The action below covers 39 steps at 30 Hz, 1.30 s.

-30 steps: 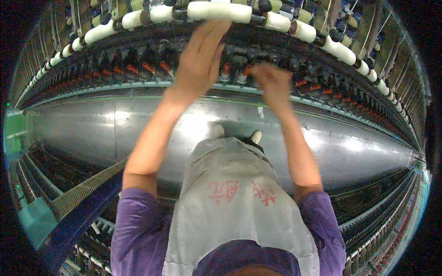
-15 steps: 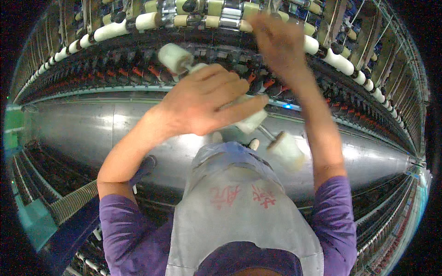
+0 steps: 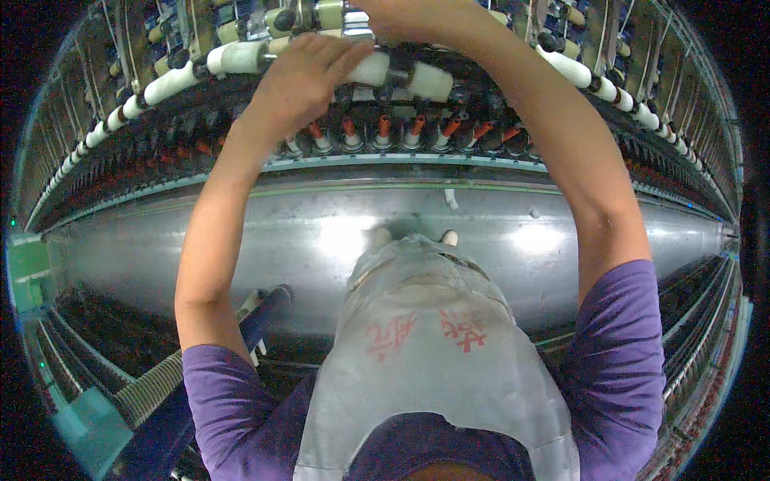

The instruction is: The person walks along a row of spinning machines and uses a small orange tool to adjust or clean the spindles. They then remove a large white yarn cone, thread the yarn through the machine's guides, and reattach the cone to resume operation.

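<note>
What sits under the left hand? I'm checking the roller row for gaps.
The left hand lies on a white roller; orange-tipped spindles stand below. The palm hides the roller's left part.

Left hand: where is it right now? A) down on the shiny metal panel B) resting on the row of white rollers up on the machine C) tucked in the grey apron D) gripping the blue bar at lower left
B: the left hand lies flat on the white rollers, well above the metal panel.

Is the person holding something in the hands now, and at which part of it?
The left hand lies over a white bobbin in the upper row, near its left end. The right hand reaches higher; its grip is cut off, so cannot tell.
</note>
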### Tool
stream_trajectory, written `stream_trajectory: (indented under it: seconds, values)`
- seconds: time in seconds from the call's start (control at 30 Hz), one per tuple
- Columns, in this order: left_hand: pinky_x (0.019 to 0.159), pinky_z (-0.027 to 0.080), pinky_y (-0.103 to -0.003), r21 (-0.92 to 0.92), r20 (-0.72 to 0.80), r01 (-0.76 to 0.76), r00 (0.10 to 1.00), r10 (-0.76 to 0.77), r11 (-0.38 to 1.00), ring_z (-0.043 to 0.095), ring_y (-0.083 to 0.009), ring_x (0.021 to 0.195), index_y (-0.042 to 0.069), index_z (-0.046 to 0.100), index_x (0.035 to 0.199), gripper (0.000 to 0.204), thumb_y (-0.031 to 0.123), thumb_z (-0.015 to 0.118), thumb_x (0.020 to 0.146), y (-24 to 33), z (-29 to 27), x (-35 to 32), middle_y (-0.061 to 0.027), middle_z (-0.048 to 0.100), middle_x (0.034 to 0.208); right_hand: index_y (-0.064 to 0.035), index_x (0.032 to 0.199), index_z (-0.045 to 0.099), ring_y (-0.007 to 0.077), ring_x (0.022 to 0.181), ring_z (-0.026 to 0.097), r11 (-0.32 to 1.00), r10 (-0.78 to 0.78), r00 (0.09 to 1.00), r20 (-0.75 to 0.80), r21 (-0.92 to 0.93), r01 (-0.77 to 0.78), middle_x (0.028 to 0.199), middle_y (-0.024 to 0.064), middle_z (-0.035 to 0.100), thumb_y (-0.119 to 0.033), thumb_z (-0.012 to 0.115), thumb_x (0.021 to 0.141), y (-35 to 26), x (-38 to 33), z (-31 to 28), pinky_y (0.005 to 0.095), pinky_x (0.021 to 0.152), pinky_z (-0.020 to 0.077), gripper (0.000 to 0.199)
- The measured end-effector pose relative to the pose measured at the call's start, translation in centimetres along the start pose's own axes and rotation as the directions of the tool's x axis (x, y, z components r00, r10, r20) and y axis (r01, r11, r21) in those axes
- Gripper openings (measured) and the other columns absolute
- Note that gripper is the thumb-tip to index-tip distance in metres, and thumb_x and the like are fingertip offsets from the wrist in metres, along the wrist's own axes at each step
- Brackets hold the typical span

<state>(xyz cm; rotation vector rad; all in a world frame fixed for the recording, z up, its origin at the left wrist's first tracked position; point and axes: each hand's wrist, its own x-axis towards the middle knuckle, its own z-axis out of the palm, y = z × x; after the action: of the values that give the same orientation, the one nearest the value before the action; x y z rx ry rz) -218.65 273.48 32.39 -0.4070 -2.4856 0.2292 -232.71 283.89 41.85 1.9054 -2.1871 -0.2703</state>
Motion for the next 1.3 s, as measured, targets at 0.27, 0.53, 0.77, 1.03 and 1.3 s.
stream_trajectory:
  seconds: [0.27,0.53,0.77,1.03,1.3]
  values:
    - [0.09,0.04,-0.043,0.075,-0.1,0.311,0.948,-0.303,0.948,0.054,-0.0304,0.103,0.014,0.049,0.122,0.053,0.0,0.058,0.072,0.4,5.0,5.2,-0.0097,0.057,0.112,-0.0045,0.078,0.06,0.029,0.077,0.056,0.936,0.103,0.863,-0.495,0.342,0.085,0.084,0.0122,0.059,-0.002,0.064,0.071,-1.0,-17.9,1.9,0.0384,0.066,0.0442,0.009]
    - [0.092,0.039,-0.046,-0.41,-0.098,0.316,0.917,-0.386,0.856,0.051,-0.0337,0.109,0.003,0.058,0.112,0.037,0.003,0.057,0.075,11.1,6.6,-0.1,-0.0155,0.056,0.113,0.0031,0.114,0.053,0.0367,0.069,0.059,0.679,0.322,0.839,0.438,0.511,-0.527,0.081,0.0176,0.062,-0.011,0.059,0.082,-10.2,-35.1,19.1,0.0433,0.061,0.0474,0.035]
    - [0.096,0.04,-0.043,-0.714,0.585,0.665,0.738,-0.336,0.217,0.049,-0.0417,0.112,-0.006,0.037,0.131,0.047,0.013,0.05,0.09,28.9,17.7,7.1,-0.0279,0.049,0.124,0.0015,0.12,0.046,0.0365,0.066,0.061,0.575,0.51,0.791,0.337,0.551,-0.605,0.082,0.0187,0.063,-0.016,0.058,0.086,-6.9,-42.4,20.1,0.0443,0.06,0.0485,0.04]
    - [0.086,0.042,-0.042,-0.582,0.102,0.706,0.556,-0.825,0.404,0.053,-0.0423,0.099,-0.006,0.039,0.12,0.033,0.006,0.046,0.091,31.5,33.8,13.0,-0.0258,0.055,0.109,0.0005,0.116,0.049,0.0353,0.064,0.061,0.606,0.544,0.757,0.362,0.454,-0.653,0.08,0.018,0.062,-0.015,0.058,0.085,-2.7,-56.4,23.0,0.0426,0.055,0.0479,0.036]
    - [0.059,0.04,-0.023,-0.951,0.045,0.295,0.424,-0.905,0.091,0.047,-0.009,0.064,-0.001,0.05,0.108,0.021,0.012,0.052,0.091,29.4,14.2,20.2,-0.0037,0.051,0.075,0.0036,0.114,0.052,0.0357,0.063,0.06,0.621,0.491,0.71,0.505,0.37,-0.692,0.076,0.0191,0.061,-0.013,0.059,0.084,3.4,-65.4,25.9,0.0429,0.054,0.047,0.035]
